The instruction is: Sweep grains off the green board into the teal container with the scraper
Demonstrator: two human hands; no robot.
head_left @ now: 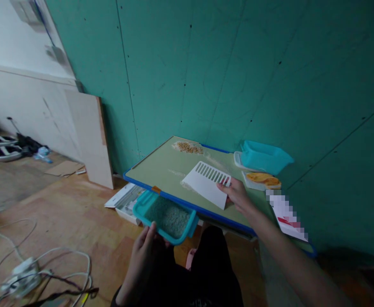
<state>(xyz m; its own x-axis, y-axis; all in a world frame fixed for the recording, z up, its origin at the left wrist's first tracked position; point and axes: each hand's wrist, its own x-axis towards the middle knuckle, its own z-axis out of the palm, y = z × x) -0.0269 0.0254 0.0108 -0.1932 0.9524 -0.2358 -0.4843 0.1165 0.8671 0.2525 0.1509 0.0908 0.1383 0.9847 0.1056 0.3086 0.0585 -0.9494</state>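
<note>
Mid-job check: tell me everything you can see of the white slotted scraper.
The white scraper is a flat, thin, plastic-looking sheet with a row of narrow slots along its far edge. The right hand grips its right end. Its left edge meets the green table by a small pale heap of grains, near the blue front rim, above the teal tray in the left hand.

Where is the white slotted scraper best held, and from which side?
Probably by the slotted end of the scraper, from the right, where the right hand pinches it: that leaves the plain edge free toward the tray the left hand holds.
</note>
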